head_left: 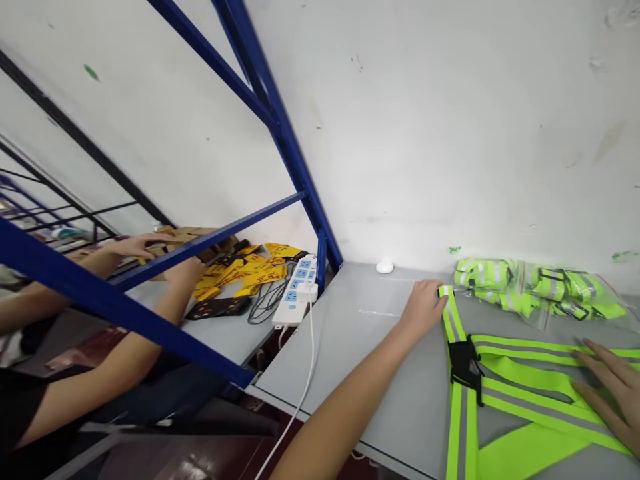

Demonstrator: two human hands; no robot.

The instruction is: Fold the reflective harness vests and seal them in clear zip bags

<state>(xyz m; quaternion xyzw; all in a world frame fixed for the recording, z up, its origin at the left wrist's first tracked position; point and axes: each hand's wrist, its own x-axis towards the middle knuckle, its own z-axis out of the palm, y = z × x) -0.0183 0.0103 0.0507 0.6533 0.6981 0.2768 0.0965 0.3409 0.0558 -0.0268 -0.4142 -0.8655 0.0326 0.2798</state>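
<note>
A neon yellow-green reflective vest (520, 393) with grey stripes and a black buckle lies spread on the grey table (350, 347). My left hand (424, 308) pinches the end of one vest strap at the far edge. My right hand (611, 387) lies flat with fingers stretched out on the vest's horizontal bands at the right.
Bagged folded vests (535, 283) lie by the white wall. A small white round object (385, 267) sits at the table's back. A white power strip (299, 288), its cord, yellow tags (253, 270) and a blue rack frame (280, 133) are left. Another person's arms (125, 313) work there.
</note>
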